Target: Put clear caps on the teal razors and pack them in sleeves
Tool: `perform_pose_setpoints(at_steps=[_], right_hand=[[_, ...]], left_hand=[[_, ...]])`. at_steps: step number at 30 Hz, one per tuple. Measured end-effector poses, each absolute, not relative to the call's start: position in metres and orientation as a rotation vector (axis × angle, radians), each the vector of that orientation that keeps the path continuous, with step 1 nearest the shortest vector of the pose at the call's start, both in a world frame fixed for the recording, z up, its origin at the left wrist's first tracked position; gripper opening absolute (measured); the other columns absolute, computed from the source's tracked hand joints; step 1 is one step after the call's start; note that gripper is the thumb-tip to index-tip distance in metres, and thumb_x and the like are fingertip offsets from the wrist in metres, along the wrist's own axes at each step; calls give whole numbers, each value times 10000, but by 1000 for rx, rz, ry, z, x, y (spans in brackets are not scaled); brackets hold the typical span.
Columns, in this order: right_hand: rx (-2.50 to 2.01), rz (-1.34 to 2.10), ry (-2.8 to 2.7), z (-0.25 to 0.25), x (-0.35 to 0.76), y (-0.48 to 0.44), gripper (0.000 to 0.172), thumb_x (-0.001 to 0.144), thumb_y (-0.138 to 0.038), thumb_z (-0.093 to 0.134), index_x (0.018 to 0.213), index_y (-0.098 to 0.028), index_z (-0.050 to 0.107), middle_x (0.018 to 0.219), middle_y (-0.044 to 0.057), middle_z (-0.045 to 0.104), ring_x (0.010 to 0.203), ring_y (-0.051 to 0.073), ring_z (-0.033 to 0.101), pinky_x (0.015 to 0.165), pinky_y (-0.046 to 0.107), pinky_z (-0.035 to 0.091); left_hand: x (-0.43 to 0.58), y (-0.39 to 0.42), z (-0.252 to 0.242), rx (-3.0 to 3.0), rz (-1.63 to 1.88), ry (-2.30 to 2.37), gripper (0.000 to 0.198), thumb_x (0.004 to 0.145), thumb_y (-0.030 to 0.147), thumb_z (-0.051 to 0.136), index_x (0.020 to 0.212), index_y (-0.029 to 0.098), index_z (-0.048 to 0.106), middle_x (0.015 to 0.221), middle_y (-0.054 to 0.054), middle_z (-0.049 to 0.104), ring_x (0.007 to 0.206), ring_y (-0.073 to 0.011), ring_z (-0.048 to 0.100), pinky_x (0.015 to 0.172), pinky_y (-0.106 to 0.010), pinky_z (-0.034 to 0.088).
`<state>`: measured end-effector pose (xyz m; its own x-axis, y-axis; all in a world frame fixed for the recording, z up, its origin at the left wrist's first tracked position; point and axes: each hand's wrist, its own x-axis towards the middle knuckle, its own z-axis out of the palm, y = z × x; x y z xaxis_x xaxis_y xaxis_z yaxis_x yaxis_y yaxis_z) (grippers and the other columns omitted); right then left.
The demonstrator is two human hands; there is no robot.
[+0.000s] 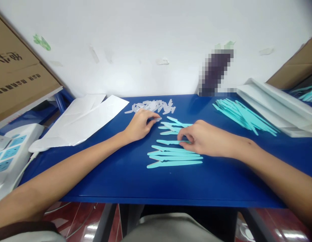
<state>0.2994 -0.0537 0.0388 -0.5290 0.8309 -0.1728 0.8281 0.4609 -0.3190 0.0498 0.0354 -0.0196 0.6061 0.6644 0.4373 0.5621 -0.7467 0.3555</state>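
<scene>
Hands at mid-table [120,181]: my left hand [139,126] pinches a clear cap [158,119] between curled fingertips, beside the cap pile [152,106]; my right hand [203,137], fingers bent together, grips a teal stick [168,142] above the laid row [174,158].

Both forearms reach in from the near edge, angled toward each other. The left hand [140,126] lies palm down, fingers curled, fingertips pinched together. The right hand [203,137] rests knuckles up, thumb and forefinger seemingly closed in a pinch.
</scene>
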Motion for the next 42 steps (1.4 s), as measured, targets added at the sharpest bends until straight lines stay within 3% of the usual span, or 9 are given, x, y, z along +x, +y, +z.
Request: perform_pose_setpoints(at_steps=[5, 9, 12, 15, 20, 26, 31, 36, 42], right_hand=[[-1370, 507, -2618, 34, 309, -49, 109, 879, -262, 607, 817, -217, 684, 664, -4, 621, 579, 144, 539, 563, 276, 391], [-1153, 386, -2465, 29, 317, -41, 135, 953, -304, 550, 913, -207, 635, 931, 56, 698, 823, 190, 630, 730, 304, 463], [-1160, 399, -2317, 27, 321, -35, 177, 1015, -355, 486, 1019, -208, 583, 923, 51, 700, 774, 181, 627, 719, 303, 469], [-1269, 346, -2317, 26, 326, -32, 286, 1039, -415, 416, 1135, -188, 559, 934, 77, 699, 742, 202, 622, 693, 327, 465], [-1464, 339, -2524, 23, 333, -26, 593, 899, -600, 620, 1326, -189, 604, 1204, 135, 695, 1021, 316, 671, 794, 389, 494], [-1387, 306, -2555, 15, 335, -21, 390, 939, -512, 597, 1158, -226, 747, 1090, 101, 670, 936, 259, 663, 796, 383, 498], [-1269, 313, -2549, 12, 334, -20, 381, 983, -450, 565, 1220, -209, 740, 1145, 113, 683, 973, 248, 673, 846, 391, 511], [-1223, 270, -2572, 12, 333, -21, 370, 1016, -387, 516, 1252, -215, 743, 1078, 108, 695, 916, 230, 683, 813, 384, 526], [-1302, 109, -2262, 16, 326, -31, 415, 870, -527, 711, 1125, -207, 778, 998, 91, 745, 746, 216, 674, 692, 359, 529]], left_hand=[[42, 35, -16, 2664, 708, 1131, 193, 952, 209, 642, 1108, 218, 756, 952, -33, 780, 922, -246, 668, 896, -431, 468], [27, 22, -13, 2714, 636, 1213, 140, 970, 251, 637, 1023, 237, 766, 918, -23, 762, 857, -236, 639, 834, -409, 443], [20, 11, -14, 2781, 690, 1263, 177, 1008, 285, 583, 1047, 218, 742, 923, -42, 732, 858, -242, 610, 808, -399, 426], [20, 7, -16, 2833, 767, 1196, 211, 1042, 294, 523, 1052, 188, 706, 941, -57, 715, 872, -235, 607, 812, -385, 426], [22, 9, -14, 2794, 768, 1134, 198, 1055, 307, 495, 1051, 204, 664, 942, -37, 729, 863, -220, 625, 818, -374, 415], [20, 12, -15, 2754, 778, 1058, 206, 1047, 319, 502, 1064, 203, 672, 931, -34, 736, 862, -216, 645, 811, -365, 431], [21, 11, -16, 2800, 786, 1041, 224, 1055, 311, 486, 1080, 197, 677, 921, -37, 741, 839, -208, 656, 804, -359, 431], [22, 10, -17, 2852, 823, 992, 245, 1066, 294, 466, 1127, 194, 681, 977, -58, 740, 887, -205, 667, 821, -356, 446], [22, 8, -17, 2898, 934, 927, 249, 1060, 249, 475, 1162, 198, 697, 1026, -81, 729, 943, -207, 659, 848, -368, 481]])
